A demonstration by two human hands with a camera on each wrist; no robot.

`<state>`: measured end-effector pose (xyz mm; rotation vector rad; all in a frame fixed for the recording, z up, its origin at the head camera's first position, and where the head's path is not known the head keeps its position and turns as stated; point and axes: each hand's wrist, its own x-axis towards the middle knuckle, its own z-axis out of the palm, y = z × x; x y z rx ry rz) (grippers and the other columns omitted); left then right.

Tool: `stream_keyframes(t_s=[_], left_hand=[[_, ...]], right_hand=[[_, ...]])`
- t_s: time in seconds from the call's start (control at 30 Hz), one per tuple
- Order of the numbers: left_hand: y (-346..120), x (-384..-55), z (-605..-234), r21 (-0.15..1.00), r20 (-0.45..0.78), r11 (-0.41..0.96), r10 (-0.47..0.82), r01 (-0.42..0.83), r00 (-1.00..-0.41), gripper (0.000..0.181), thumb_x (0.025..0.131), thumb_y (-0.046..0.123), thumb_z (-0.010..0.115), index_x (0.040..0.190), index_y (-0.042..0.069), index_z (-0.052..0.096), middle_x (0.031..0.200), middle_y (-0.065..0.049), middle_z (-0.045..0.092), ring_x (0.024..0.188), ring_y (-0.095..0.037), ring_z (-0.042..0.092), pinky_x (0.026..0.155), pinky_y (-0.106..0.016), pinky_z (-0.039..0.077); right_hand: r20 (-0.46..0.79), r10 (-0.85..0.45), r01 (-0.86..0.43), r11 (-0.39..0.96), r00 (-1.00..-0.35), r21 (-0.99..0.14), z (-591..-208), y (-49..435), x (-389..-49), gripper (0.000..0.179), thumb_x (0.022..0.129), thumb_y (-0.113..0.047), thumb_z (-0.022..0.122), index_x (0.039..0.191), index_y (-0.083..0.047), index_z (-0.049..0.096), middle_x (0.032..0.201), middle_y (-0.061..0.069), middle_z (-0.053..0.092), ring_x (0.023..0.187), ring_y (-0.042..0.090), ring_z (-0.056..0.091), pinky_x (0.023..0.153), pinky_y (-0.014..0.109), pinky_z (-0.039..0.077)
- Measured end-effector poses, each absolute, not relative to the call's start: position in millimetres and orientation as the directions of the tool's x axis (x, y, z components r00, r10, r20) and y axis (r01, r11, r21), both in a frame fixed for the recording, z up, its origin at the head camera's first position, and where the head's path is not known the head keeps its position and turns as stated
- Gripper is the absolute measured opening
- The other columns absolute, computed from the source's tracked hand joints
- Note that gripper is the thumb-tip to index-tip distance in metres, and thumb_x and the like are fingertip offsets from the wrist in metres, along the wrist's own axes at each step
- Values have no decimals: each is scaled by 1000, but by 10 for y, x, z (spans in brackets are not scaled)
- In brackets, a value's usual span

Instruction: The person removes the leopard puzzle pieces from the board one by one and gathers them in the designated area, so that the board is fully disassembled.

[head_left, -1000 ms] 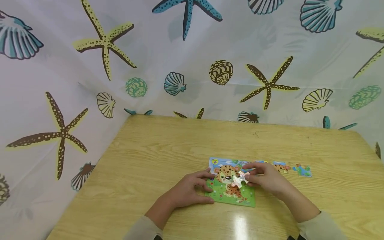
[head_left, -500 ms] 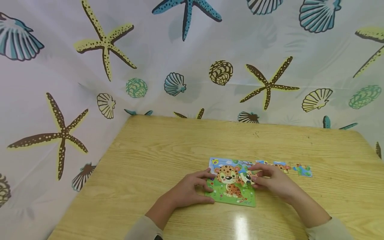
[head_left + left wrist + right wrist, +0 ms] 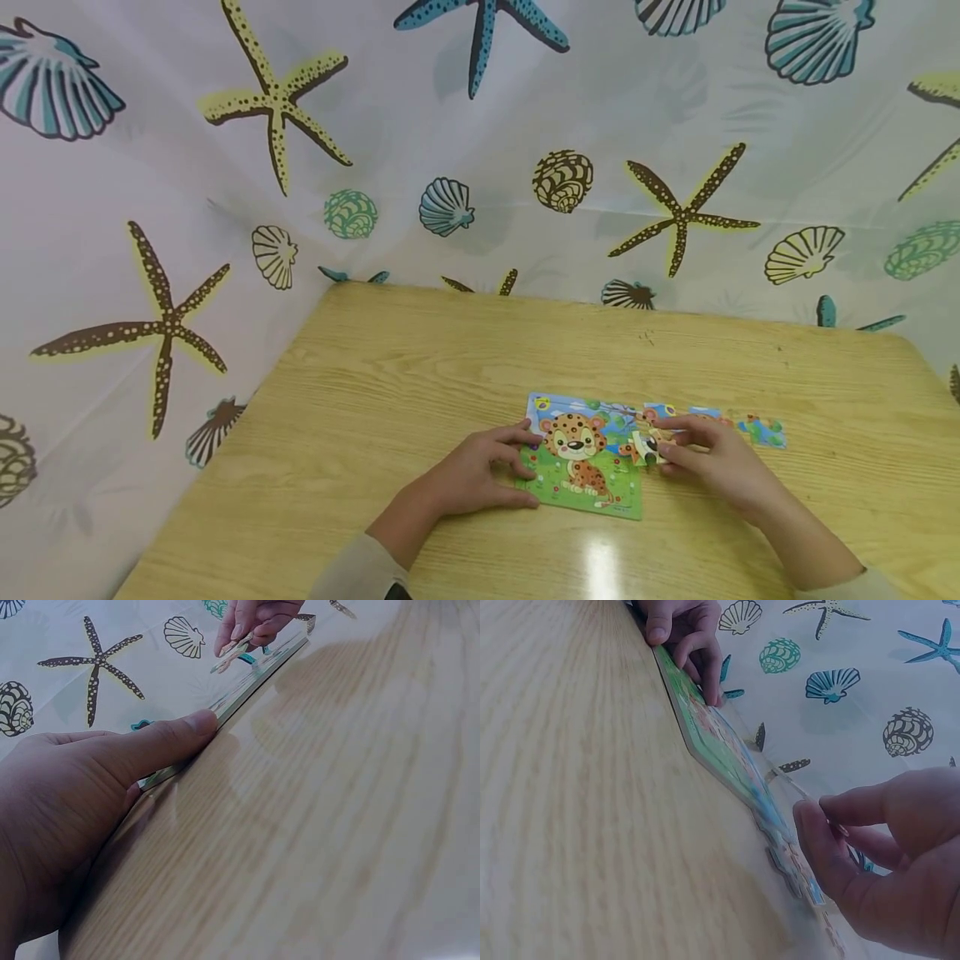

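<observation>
A jigsaw puzzle board (image 3: 547,492) with a cartoon leopard on green grass lies flat on the table. My left hand (image 3: 476,473) rests on its left side, fingers spread over that edge and thumb (image 3: 176,739) along the near edge. Past the board's right edge, my right hand (image 3: 723,467) pinches a puzzle piece (image 3: 645,448) between thumb and fingers. The piece is tilted above the board's right border, showing leopard colours. In the right wrist view, the right-hand fingers (image 3: 855,806) hide most of it.
Several loose puzzle pieces (image 3: 765,431) lie in a row right of the board's upper corner, partly behind my right hand. The wooden table (image 3: 420,358) meets a white curtain (image 3: 495,242) printed with starfish and shells at its back and left.
My right hand has moved to the right with the pinched piece, from over the leopard to the board's right edge, and the piece has turned. My left hand has stayed on the board.
</observation>
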<state>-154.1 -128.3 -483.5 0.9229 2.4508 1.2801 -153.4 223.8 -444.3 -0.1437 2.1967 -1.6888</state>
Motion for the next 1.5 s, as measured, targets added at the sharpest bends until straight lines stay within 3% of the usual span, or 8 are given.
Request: stream_keyframes(t_s=[0.53,0.83,1.03,1.13,1.3,1.37,1.5], left_hand=[[-1294,-1544,-4844,791,103,417,630,447,-770,23,77,31,87,94,18,77,144,4,56,152,-18,29,122,-45,30],[-1284,-1538,-4817,787,137,396,637,474,-759,22,78,30,86,94,17,77,144,1,57,151,-24,32,120,-50,33],[-1275,-1535,-4836,795,106,412,628,444,-771,22,78,30,87,94,19,77,145,4,56,151,-19,30,121,-47,33],[-1275,-1540,-4849,798,94,420,621,431,-778,22,77,33,86,94,21,77,145,6,55,151,-18,30,121,-48,32],[-1278,-1541,-4852,803,82,427,612,416,-787,23,77,37,86,94,24,77,145,9,55,151,-17,30,121,-50,32],[-1267,-1543,-4842,802,79,430,611,415,-788,23,77,37,86,94,24,77,145,9,55,152,-17,29,121,-50,31],[-1252,-1540,-4827,798,82,435,608,417,-790,23,77,35,87,93,22,77,145,7,56,151,-18,30,121,-51,31]], right_hand=[[-209,-173,128,388,-962,-913,-4491,2554,-1456,61,91,-23,75,141,2,50,124,17,48,98,6,61,86,27,60],[-222,-135,153,394,-966,-906,-4530,2751,-1451,61,93,-23,72,138,10,47,122,14,53,94,2,63,85,29,61],[-249,-107,187,400,-963,-897,-4555,2835,-1466,63,94,-25,72,139,10,47,119,8,54,94,1,61,86,28,60],[-242,-78,183,450,-967,-874,-4567,2840,-1464,60,92,-25,74,136,9,51,115,9,57,91,3,63,82,26,61],[-159,5,120,681,-987,-723,-4542,2784,-1436,56,89,-38,76,126,2,63,108,13,68,88,14,67,70,28,58],[-124,27,103,744,-992,-660,-4528,2764,-1423,55,89,-41,75,124,0,64,108,13,70,91,20,68,72,31,56],[-107,47,105,761,-993,-640,-4527,2744,-1415,58,88,-42,75,125,1,63,114,18,69,97,31,69,79,42,58]])
